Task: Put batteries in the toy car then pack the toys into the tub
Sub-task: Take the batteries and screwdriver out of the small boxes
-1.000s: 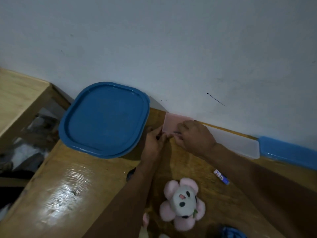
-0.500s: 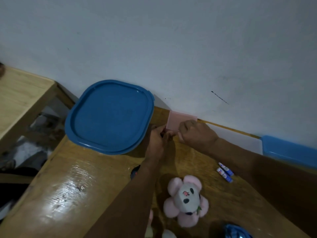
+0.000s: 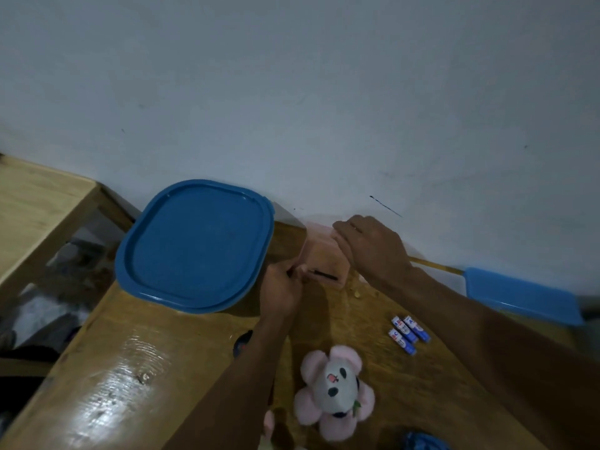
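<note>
A small pink plastic box (image 3: pixel 324 263) stands near the wall on the wooden table (image 3: pixel 136 368). My left hand (image 3: pixel 281 290) pinches its front left corner. My right hand (image 3: pixel 370 251) grips its right side and top. A dark slot shows along the box's front edge. Three blue and white batteries (image 3: pixel 407 332) lie loose on the table, right of my left forearm. A pink and white plush panda flower (image 3: pixel 334 391) lies nearer to me. The blue tub lid (image 3: pixel 194 245) sits to the left of the box, and whatever is under it is hidden.
A flat blue lid (image 3: pixel 519 293) lies against the wall at the right. A dark round object (image 3: pixel 243 342) peeks from under my left forearm. Something blue (image 3: pixel 422 441) shows at the bottom edge. A second wooden table (image 3: pixel 35 203) stands at the left across a gap.
The pink box has come up from lying flat and now stands tilted. My right hand has moved onto its top right side. My right arm has shifted, uncovering three batteries.
</note>
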Tool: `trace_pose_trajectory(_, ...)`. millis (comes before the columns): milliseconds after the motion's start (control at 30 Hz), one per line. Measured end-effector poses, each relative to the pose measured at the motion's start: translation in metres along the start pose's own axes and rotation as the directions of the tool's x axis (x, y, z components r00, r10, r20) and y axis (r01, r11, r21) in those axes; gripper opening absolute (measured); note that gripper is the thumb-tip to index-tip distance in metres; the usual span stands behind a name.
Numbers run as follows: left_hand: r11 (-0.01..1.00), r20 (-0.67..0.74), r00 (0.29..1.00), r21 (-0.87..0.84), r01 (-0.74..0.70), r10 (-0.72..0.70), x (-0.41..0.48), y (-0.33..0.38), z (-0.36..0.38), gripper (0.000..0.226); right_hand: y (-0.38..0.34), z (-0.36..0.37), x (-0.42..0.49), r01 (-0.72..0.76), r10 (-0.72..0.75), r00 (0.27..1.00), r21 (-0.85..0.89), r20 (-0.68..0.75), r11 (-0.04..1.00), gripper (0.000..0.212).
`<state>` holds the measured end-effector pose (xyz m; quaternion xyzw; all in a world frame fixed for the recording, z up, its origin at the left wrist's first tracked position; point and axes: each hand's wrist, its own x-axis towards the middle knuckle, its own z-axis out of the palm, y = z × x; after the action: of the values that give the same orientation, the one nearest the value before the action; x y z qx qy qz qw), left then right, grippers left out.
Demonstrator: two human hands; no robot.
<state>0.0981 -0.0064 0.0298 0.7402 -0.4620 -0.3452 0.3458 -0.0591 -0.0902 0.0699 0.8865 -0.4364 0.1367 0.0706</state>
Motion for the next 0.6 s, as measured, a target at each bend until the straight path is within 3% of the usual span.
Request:
trace_pose_trajectory(67, 0.997, -0.016, 0.997, 0.016, 0.071, -0.071, -0.002, 0.001, 0.001, 0.014, -0.001, 0.004, 0.002, -0.009, 0.004, 0.997, -0.073, -0.076, 0.997, 0.013)
trace_pose_trajectory(167, 0.993, -0.024, 0.993, 0.016, 0.119, -0.119, -0.006, -0.001, -0.001, 0.015, -0.002, 0.006, 0.007, -0.018, 0.006, 0.994, -0.113, -0.110, 0.993, 0.033)
trace_pose_trajectory(333, 0.988, -0.049, 0.989, 0.060, 0.142, -0.139, -0.014, -0.008, -0.004, 0.019, -0.008, 0.004, 0.010, -0.016, 0.016, 1.000, -0.083, 0.005, 0.996, 0.049)
trace_pose_trajectory(467, 0.990, -0.061, 0.990, 0.053, 0.132, -0.129, -0.018, -0.008, -0.005, 0.017, -0.009, 0.010, 0.008, -0.031, 0.035, 0.995, -0.049, 0.091, 0.998, 0.045)
trace_pose_trajectory(600, 0.987, -0.061, 0.987, 0.060, 0.150, -0.147, -0.018, -0.005, -0.004, 0.017, -0.008, 0.009, 0.007, -0.030, 0.030, 0.997, 0.000, 0.070, 1.000, 0.042)
